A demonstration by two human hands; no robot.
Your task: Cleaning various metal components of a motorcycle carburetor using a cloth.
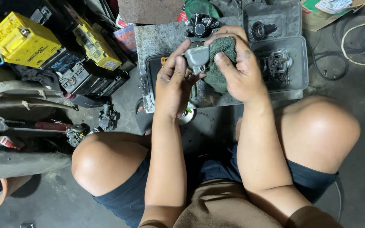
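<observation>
- We see our left hand (175, 86) closed around a small grey metal cup-shaped part (197, 58), thumb and fingers pinching its near side so it sits up between both hands.
- Our right hand (242, 69) is curled round a dark green rag (221, 63), fingers wrapped over the cloth and pressing it against the right side of the metal part.
- Part and rag touch; both are held in the air above the near edge of the low grey worktop (157, 40), not resting on it.
- Below the hands a dark tray (151, 80) lies on the worktop's near left portion, mostly hidden by our hands.
- At the far edge of the worktop sits a black carburettor-like body (200, 25), just beyond our fingertips.
- On the right side lie two grey plastic trays: the far one (292, 19) holds a round black piece (258, 30), the near one (298, 63) holds a metal carburettor assembly (279, 62).
- On the floor off the worktop's left edge stand yellow-topped batteries (22, 40), with another small carburettor (107, 117) near our left knee.
- Cables (360, 42) lie on the floor off the right edge.
</observation>
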